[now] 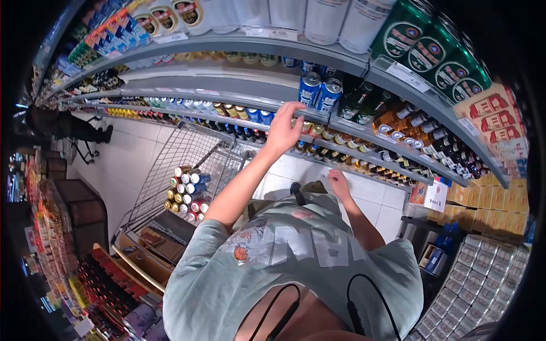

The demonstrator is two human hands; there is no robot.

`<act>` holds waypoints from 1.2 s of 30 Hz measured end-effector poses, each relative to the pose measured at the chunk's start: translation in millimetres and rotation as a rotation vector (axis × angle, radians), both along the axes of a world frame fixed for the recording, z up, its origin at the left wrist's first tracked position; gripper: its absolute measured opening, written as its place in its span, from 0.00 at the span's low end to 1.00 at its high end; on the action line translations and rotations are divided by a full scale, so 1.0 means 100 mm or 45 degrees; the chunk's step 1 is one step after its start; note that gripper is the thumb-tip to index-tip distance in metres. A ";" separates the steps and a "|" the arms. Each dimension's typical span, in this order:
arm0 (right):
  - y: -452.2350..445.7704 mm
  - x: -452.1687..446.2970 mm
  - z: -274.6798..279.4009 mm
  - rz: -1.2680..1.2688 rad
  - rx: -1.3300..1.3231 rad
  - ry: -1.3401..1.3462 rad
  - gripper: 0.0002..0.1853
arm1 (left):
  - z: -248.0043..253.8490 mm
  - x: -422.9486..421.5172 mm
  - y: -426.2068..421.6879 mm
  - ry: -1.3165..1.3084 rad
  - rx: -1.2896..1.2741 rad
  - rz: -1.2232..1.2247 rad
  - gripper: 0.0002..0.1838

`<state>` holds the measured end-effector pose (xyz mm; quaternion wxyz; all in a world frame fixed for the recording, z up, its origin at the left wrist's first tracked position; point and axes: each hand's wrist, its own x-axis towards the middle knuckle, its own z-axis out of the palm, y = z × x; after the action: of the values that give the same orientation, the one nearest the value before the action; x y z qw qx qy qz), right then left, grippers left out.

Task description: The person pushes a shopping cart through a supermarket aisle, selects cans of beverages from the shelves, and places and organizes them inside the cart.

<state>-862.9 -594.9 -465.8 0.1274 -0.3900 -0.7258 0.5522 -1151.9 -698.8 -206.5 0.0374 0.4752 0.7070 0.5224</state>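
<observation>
My left hand (pixel 284 132) reaches to the front edge of a shelf (pixel 227 95), with thumb and fingers apart and nothing held. Just right of its fingertips stand two blue drink cans (pixel 310 90) at the shelf front, with more blue cans partly hidden behind them. My right hand (pixel 338 183) hangs low beside my body, its fingers loosely bent and nothing visible in them. A metal shopping cart (pixel 165 153) is on my left. Several drink cans (pixel 185 193) in gold, white, blue and red stand grouped inside it.
Green bottles (pixel 357 102) stand right of the blue cans. Green multipacks (pixel 426 48) and white cans (pixel 324 20) line the shelf above. Stacked canned packs (pixel 469 273) and yellow boxes (pixel 500 199) are at the right. Another person's dark-clothed leg (pixel 85 129) shows at far left.
</observation>
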 end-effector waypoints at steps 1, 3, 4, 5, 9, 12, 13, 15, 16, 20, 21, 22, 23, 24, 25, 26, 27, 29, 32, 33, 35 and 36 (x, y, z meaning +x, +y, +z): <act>0.00 0.18 -0.13 -0.092 -0.045 0.003 0.16 | 0.16 -0.09 0.11 0.232 0.010 -0.070 0.19; -0.07 0.51 -0.71 -0.166 -0.060 0.016 0.16 | 0.41 -0.21 0.38 0.461 -0.029 -0.138 0.21; -0.10 0.59 -0.89 -0.224 -0.068 -0.004 0.15 | 0.49 -0.28 0.52 0.600 -0.050 -0.154 0.23; -0.12 0.63 -0.91 -0.234 -0.077 0.017 0.15 | 0.51 -0.38 0.65 0.667 -0.190 -0.199 0.25; -0.03 0.59 -1.16 -0.066 -0.195 0.009 0.15 | 0.59 -0.69 1.12 0.797 -0.703 -0.437 0.44; 0.00 0.51 -1.09 -0.198 -0.317 -0.032 0.14 | 0.39 -0.91 1.37 0.841 -0.710 -0.671 0.49; -0.01 0.52 -0.89 -0.235 -0.365 0.017 0.15 | 0.36 -0.92 1.42 0.716 -0.860 -0.786 0.51; -0.02 0.54 -0.68 -0.286 -0.396 0.079 0.15 | 0.39 -0.90 1.46 0.705 -0.896 -0.930 0.52; -0.04 0.58 -0.77 -0.335 -0.506 0.128 0.15 | 0.44 -0.88 1.48 0.779 -0.869 -0.975 0.52; -0.15 0.87 -1.29 -0.424 -0.609 0.195 0.16 | 0.27 -0.97 1.60 0.686 -0.720 -0.988 0.58; -0.20 0.93 -1.30 -0.594 -0.737 0.179 0.15 | 0.23 -0.96 1.63 0.682 -0.683 -1.024 0.59; -0.23 1.02 -1.30 -0.766 -0.862 0.163 0.13 | 0.25 -0.93 1.64 0.822 -0.765 -0.990 0.59; -0.26 1.13 -1.31 -0.760 -0.831 0.122 0.11 | 0.23 -0.91 1.65 0.866 -0.776 -0.951 0.59; -0.29 1.27 -1.34 -0.752 -0.797 0.081 0.10 | 0.18 -0.91 1.67 0.909 -0.783 -0.909 0.58; -0.32 1.42 -1.49 -0.645 -0.707 -0.055 0.10 | 0.20 -0.88 1.69 0.870 -0.812 -0.900 0.58; -0.35 1.58 -1.70 -0.536 -0.615 -0.194 0.09 | 0.15 -0.90 1.70 0.869 -0.778 -0.885 0.59; -0.40 1.73 -1.87 -0.375 -0.535 -0.423 0.11 | 0.16 -0.88 1.68 0.837 -0.773 -0.886 0.60; -0.46 1.98 -2.31 -0.056 -0.286 -0.630 0.13 | 0.21 -0.84 1.65 0.908 -0.664 -0.944 0.59; -0.52 2.15 -2.54 0.180 -0.089 -0.785 0.15 | 0.13 -0.88 1.66 0.810 -0.658 -0.983 0.56; -0.53 2.13 -2.48 0.159 -0.114 -0.783 0.15 | 0.14 -0.88 1.65 0.883 -0.633 -0.951 0.54; -0.55 2.06 -2.31 0.036 -0.192 -0.749 0.16 | 0.10 -0.89 1.65 0.859 -0.694 -0.902 0.53; -0.54 2.02 -2.22 -0.039 -0.232 -0.719 0.16 | 0.09 -0.89 1.66 0.848 -0.748 -0.861 0.52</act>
<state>-660.6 -648.7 -687.4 -0.1067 -0.5488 -0.6740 0.4828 -1240.5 -532.8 -198.0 0.1086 0.7846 0.6046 0.0838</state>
